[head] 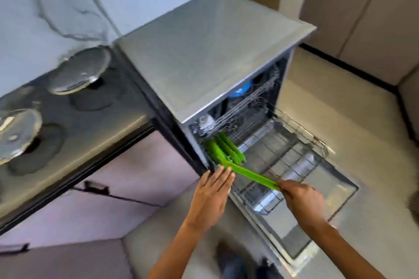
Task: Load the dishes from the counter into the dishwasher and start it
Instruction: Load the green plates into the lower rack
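Note:
The grey dishwasher [204,52] stands open, its door [317,210] folded down and the lower wire rack [283,156] pulled out over it. Several green plates [226,149] stand on edge at the rack's left end. My right hand [301,199] pinches the near edge of another green plate [254,174], which lies tilted across the rack toward the standing ones. My left hand [213,190] hovers with straight fingers at that plate's left edge, next to the rack's corner. The upper rack [244,102] holds a blue item [241,89] and a white cup [207,121].
A black stove [74,120] with two glass lids [79,70] stands left of the dishwasher. Beige floor [351,108] surrounds the open door, with cabinets along the far right. My feet show at the bottom edge.

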Demonstrator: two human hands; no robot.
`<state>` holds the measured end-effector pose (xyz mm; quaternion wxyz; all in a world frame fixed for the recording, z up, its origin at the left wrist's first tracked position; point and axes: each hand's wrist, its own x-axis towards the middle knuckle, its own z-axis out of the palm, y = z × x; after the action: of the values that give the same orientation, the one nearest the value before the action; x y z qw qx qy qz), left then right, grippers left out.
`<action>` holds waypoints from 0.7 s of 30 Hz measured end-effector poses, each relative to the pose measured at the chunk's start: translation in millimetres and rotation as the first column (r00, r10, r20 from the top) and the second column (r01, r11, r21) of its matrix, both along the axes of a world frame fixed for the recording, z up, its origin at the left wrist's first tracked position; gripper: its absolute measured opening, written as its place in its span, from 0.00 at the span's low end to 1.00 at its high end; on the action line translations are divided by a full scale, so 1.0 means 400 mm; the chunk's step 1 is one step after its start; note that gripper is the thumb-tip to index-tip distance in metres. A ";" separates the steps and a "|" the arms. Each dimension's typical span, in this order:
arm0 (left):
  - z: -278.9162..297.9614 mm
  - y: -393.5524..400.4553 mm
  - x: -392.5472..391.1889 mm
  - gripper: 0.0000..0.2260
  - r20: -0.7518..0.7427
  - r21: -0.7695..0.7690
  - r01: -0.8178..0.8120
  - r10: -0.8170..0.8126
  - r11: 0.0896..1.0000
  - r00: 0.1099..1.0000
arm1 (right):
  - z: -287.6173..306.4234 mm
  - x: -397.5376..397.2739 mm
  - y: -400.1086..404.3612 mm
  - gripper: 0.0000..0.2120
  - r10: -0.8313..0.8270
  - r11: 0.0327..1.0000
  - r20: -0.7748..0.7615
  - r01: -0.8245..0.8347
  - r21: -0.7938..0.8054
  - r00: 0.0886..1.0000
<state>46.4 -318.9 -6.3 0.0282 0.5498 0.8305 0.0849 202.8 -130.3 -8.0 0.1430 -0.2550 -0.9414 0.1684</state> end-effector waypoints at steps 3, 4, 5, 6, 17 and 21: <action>-0.167 0.082 -0.013 0.19 0.121 -0.206 0.055 -0.031 0.977 0.992 | -0.123 0.010 0.079 0.19 -0.152 0.985 0.096 0.159 -0.065 0.984; -0.218 0.096 -0.023 0.20 0.158 -0.282 0.075 -0.031 0.957 0.987 | -0.159 0.003 0.095 0.19 -0.176 0.980 0.127 0.186 -0.074 0.976; -0.286 0.116 -0.041 0.20 0.186 -0.355 0.103 -0.038 0.929 0.982 | -0.211 -0.011 0.119 0.19 -0.202 0.973 0.146 0.216 -0.080 0.968; -0.347 0.132 -0.062 0.21 0.198 -0.420 0.126 -0.044 0.899 0.979 | -0.256 -0.030 0.141 0.19 -0.230 0.965 0.156 0.246 -0.090 0.961; -0.847 0.230 -0.221 0.26 0.208 -0.720 0.247 -0.138 0.648 0.968 | -0.688 -0.336 0.322 0.06 -0.223 0.926 0.223 0.278 -0.255 0.949; -0.887 0.210 -0.218 0.29 0.270 -0.766 0.300 -0.139 0.568 0.953 | -0.760 -0.433 0.356 0.09 -0.162 0.918 0.276 0.247 -0.309 0.948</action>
<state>-40.9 -234.9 -361.1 0.3563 0.5676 0.6985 -0.2509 29.6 12.0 -311.9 -0.0034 -0.3921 -0.8764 0.2796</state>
